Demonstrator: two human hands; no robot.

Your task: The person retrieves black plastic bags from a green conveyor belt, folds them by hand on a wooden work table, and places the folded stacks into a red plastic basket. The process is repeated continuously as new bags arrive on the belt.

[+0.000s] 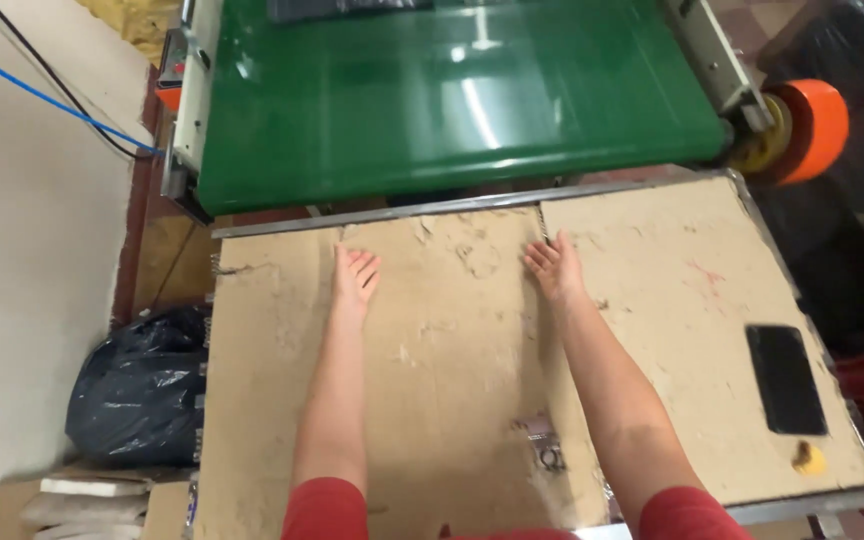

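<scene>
My left hand lies flat, fingers spread, on a worn cardboard-covered table, holding nothing. My right hand also rests palm down on the cardboard, beside a seam between two sheets, and is empty. Both arms reach forward from red sleeves. A green conveyor belt runs just beyond the table's far edge. A small clear packet with dark contents lies on the cardboard near my right forearm.
A black phone and a small yellow object lie at the table's right side. An orange roller sits at the conveyor's right end. A black plastic bag stands on the floor at left, beside a white wall.
</scene>
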